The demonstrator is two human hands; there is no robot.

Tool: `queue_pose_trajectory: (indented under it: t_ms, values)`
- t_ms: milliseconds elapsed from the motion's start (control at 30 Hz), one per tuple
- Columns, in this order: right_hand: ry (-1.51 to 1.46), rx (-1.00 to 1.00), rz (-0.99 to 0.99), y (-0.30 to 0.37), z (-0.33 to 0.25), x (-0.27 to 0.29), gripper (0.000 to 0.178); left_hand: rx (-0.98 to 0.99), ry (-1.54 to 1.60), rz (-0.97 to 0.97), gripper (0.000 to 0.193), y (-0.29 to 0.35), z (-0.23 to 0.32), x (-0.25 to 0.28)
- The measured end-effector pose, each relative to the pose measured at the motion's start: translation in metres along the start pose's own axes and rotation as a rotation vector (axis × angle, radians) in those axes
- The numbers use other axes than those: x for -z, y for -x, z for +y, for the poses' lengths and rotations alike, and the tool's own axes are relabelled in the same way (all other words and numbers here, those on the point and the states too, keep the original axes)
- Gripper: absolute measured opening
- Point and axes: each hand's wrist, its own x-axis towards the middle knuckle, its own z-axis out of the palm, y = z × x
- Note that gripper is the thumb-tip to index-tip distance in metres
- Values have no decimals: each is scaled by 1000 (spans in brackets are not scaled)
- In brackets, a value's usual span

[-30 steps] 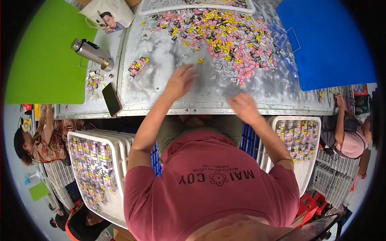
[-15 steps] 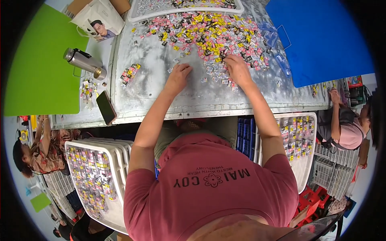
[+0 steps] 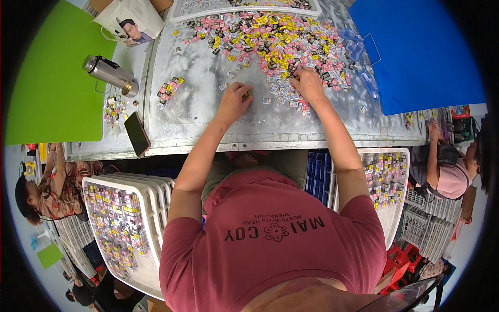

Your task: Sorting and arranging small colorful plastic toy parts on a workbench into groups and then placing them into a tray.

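Small flat plastic pieces in pink, yellow, black and white lie in a wide loose pile on the metal tabletop. My left hand is just left of the pile, fingers closed in a pinch, with a small yellow piece showing at the fingertips. At the pile's near edge, my right hand has its fingers drawn together over the pieces; whatever it grips is hidden. Several white pieces are scattered between the hands. Apart from the pile, to the left, a small block of pieces sits in neat rows.
Behind the pile stands a white tray. A steel flask, a phone and a paper bag are at left. Trays of pieces flank my body. Blue and green boards border the table. Co-workers sit on both sides.
My left hand has shifted slightly right and down, and a yellow piece now shows at its fingertips. The right hand stays at the pile's near edge, its fingers slightly repositioned.
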Motion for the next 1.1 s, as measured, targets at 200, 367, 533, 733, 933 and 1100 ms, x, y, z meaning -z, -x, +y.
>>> queue_pose_trajectory:
  t_ms: [200, 367, 533, 733, 933, 1100]
  values:
    - [121, 27, -106, -10, -5, -5, 27, -14, -19, 11, 34, 8, 18, -2]
    - [131, 45, -34, -7, -14, -3, 19, -10, 17, 6, 38, 14, 20, -1]
    - [-57, 195, -32, 5, -37, 6, 13, 22, -10, 4, 39, 19, 20, 3]
    - [-536, 25, -38, -3, -39, 0, 15, 11, -30, 23, 39, 23, 19, 1]
    - [-562, -105, -265, 11, -45, -8, 21, -57, 66, 14, 36, 16, 25, -10]
    - [-357, -63, -293, 31, -62, -10, 21, -210, -39, -28, 31, 8, 25, -17]
